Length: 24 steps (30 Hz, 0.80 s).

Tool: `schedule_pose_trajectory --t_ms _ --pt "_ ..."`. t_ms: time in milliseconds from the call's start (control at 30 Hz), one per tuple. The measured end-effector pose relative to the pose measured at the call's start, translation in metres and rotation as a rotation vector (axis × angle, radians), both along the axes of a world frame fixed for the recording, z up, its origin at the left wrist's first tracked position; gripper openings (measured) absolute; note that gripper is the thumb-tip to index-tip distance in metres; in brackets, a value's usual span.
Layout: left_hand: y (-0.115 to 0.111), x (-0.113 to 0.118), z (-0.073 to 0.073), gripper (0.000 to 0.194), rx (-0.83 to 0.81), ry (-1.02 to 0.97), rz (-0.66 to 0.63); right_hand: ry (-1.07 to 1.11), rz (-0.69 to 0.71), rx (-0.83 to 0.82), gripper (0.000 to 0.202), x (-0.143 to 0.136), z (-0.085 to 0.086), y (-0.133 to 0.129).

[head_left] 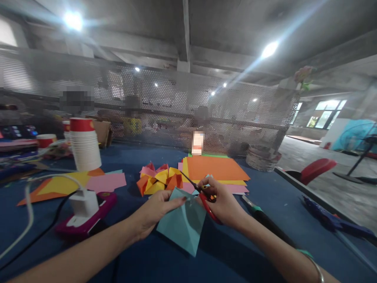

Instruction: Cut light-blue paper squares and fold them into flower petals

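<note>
Between my hands hangs a folded light-blue paper point(182, 224) with creases, above the blue table. My left hand point(165, 206) pinches its upper left edge, thumb on top. In my right hand point(222, 200) are scissors point(210, 210) with red handles, their dark blades pointing up and to the left, above the paper. The right fingers are curled round the handles near the paper's upper right edge. Just beyond my left hand lie folded pink, yellow and orange paper pieces point(160, 179). A stack of coloured sheets point(218, 169), orange on top, lies behind my right hand.
At left are a purple power strip point(88, 220) with a white charger point(84, 202), cables, stacked paper cups point(85, 145) and loose coloured paper point(64, 184). A black-handled tool point(271, 224) and a blue glue gun point(330, 218) lie right. A mesh screen point(165, 106) stands behind.
</note>
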<state>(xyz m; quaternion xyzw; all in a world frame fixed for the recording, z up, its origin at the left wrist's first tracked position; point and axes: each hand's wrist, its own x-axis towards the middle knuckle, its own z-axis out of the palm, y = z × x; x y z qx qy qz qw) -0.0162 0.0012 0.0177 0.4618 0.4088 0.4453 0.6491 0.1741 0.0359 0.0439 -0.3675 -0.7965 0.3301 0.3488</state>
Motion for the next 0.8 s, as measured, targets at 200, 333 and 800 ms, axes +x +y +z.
schedule_pose_trajectory --t_ms 200,333,800 --pt "-0.002 0.003 0.003 0.037 -0.002 0.04 0.0 0.014 0.077 0.037 0.021 -0.003 -0.005 -0.006" --pt "-0.002 0.003 0.003 0.033 -0.02 0.078 -0.007 -0.038 0.035 0.042 0.022 -0.001 -0.008 -0.003" --pt "0.003 -0.002 -0.003 0.034 0.006 0.137 0.001 0.059 0.049 -0.01 0.021 0.0 -0.014 0.004"
